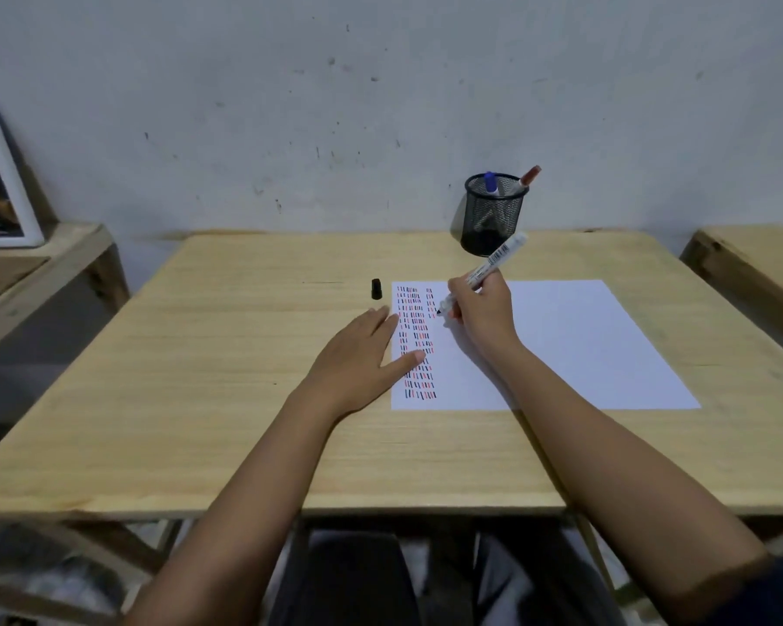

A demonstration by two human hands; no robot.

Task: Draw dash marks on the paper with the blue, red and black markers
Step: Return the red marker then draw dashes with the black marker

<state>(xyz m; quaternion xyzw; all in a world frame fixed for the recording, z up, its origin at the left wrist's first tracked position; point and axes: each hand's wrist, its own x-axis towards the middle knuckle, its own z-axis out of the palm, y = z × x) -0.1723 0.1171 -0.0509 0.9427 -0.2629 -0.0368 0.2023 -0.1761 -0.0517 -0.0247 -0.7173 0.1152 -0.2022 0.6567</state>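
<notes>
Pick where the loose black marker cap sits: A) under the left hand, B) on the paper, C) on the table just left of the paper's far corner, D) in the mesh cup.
C: the black cap stands on bare table beside the paper.

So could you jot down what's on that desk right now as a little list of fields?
surface: wooden table
paper: lies flat, dash marks in red, blue and black down its left part
right hand: holds the black marker, tip at the paper
left hand: flat, fingers on the paper's left edge
cap: black, stands on the table left of the paper
cup: black mesh, holds the blue marker and the red marker
</notes>
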